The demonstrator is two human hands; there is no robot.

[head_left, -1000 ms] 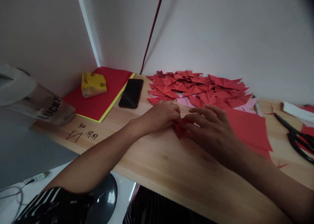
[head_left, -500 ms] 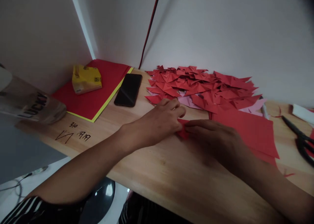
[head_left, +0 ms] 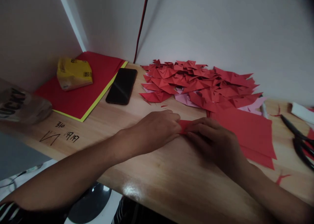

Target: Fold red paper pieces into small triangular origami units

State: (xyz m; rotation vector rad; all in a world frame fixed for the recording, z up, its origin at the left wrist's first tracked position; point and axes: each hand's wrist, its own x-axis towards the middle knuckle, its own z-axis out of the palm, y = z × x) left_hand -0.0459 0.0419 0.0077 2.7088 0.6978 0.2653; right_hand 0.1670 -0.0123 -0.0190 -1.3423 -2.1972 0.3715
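Between my hands is a small piece of red paper (head_left: 184, 125), mostly covered by fingers. My left hand (head_left: 160, 127) is closed on its left end. The fingers of my right hand (head_left: 212, 135) pinch its right end close to the tabletop. Just beyond lies a wide heap of folded red paper pieces (head_left: 196, 83), with some pink ones among them. Flat sheets of red paper (head_left: 252, 135) are stacked to the right, partly behind my right hand.
A black phone (head_left: 122, 85) and large red sheets with a yellow edge (head_left: 98, 63) lie at the left, under a yellow packet (head_left: 75, 73). A clear bottle (head_left: 26, 106) is at the far left. Black scissors (head_left: 298, 135) lie right, near red paper scraps (head_left: 282, 177).
My left hand has shifted from raised, bent fingers to a closed grip lower on the red paper. The view has turned slightly right.
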